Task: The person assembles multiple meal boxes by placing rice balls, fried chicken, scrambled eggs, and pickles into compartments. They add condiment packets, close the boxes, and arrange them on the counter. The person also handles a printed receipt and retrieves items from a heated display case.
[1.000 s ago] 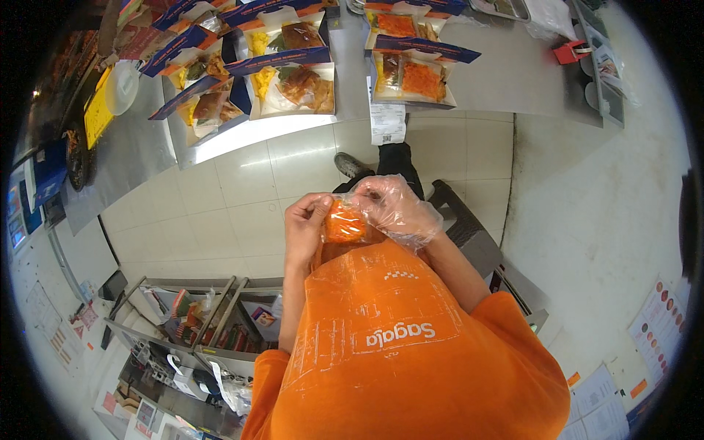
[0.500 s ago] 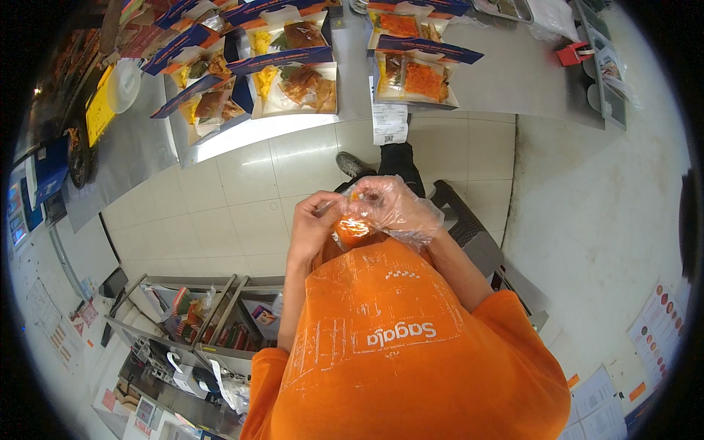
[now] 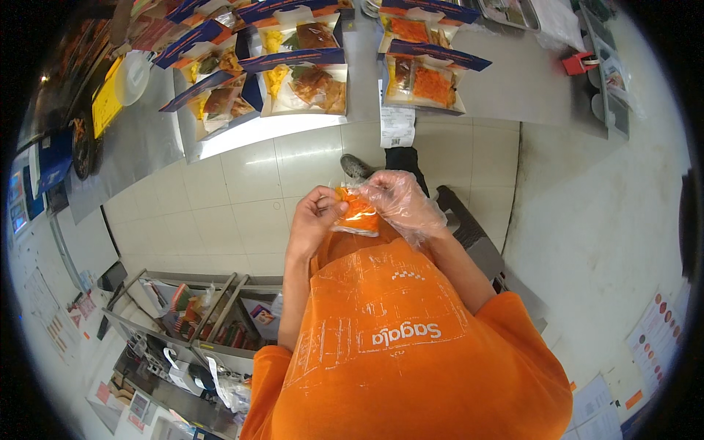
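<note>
Both my hands are raised in front of my chest, over an orange apron [image 3: 396,330]. My left hand [image 3: 314,220] is bare and pinches the left edge of a small clear plastic bag with orange food in it [image 3: 358,214]. My right hand [image 3: 402,202] wears a thin clear plastic glove and grips the bag's top right side. The bag hangs between the two hands, partly covered by my fingers.
A steel counter [image 3: 506,88] ahead carries several packed meal trays with blue sleeves [image 3: 304,73]. A paper slip [image 3: 398,126] hangs from its edge. A white tiled floor [image 3: 242,213] and my dark shoe [image 3: 355,167] lie below. Wire shelves with packets [image 3: 198,315] stand at lower left.
My hands stay at the same spot. The fingers have drawn closer together on the bag, which looks more bunched and sits slightly to the right.
</note>
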Demonstrator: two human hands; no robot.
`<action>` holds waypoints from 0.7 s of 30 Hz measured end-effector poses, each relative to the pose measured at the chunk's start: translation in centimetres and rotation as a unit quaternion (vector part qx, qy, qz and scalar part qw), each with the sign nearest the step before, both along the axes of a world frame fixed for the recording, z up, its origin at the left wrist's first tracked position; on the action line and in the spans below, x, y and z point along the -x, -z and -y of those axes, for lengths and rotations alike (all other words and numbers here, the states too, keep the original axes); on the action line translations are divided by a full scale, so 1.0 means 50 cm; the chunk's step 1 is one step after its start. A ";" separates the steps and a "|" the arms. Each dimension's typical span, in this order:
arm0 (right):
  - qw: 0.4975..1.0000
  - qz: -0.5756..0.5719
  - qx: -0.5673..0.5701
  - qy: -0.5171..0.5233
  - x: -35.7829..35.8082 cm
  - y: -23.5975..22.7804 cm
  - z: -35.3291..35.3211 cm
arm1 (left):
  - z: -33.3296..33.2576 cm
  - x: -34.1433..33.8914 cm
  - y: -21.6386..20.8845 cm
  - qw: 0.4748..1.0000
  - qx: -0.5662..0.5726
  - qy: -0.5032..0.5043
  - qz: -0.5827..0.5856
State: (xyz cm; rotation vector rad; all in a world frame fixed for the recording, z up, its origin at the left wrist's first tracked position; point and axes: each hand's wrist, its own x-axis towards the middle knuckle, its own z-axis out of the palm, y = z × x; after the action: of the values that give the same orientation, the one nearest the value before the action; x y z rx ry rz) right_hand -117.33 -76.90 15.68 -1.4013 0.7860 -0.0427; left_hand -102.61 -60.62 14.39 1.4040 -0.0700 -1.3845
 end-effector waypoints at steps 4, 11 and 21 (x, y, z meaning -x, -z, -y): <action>0.991 0.001 -0.109 0.074 -0.003 -0.020 -0.002 | 0.028 0.014 -0.038 0.997 -0.023 0.074 0.013; 0.985 -0.002 -0.170 -0.006 0.022 -0.015 0.019 | 0.050 0.030 -0.031 0.999 -0.026 0.021 0.003; 0.997 -0.027 0.009 -0.067 0.019 -0.022 0.033 | 0.051 0.018 -0.020 0.994 -0.019 0.096 0.058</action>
State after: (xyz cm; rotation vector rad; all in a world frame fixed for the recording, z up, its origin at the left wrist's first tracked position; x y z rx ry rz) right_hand -118.29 -78.56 16.79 -1.4745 0.7357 0.0921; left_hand -103.50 -63.18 15.40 1.5403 -0.2609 -1.4656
